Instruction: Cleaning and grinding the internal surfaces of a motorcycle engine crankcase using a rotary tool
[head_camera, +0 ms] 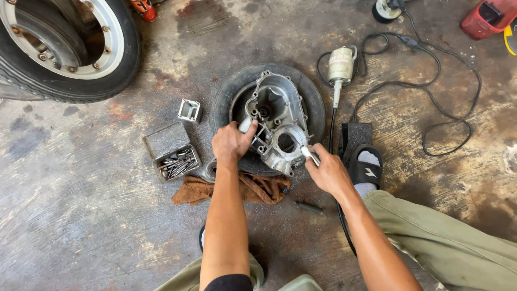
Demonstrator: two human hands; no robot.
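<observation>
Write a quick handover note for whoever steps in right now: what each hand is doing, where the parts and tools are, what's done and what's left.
Left hand: gripping the left edge of the aluminium engine cover, steadying it.
Right hand: holding the metal handpiece of the flexible-shaft grinder, tip at the cover's lower right edge.
Cover lies inside-up on a small tyre on the concrete floor. The grinder motor lies beyond the tyre, cord trailing right.
Open bit case sits left of the tyre; brown rag is below it.
Done: cover positioned, tool in hand.
Left: how far the edge work has got cannot be told from here.
</observation>
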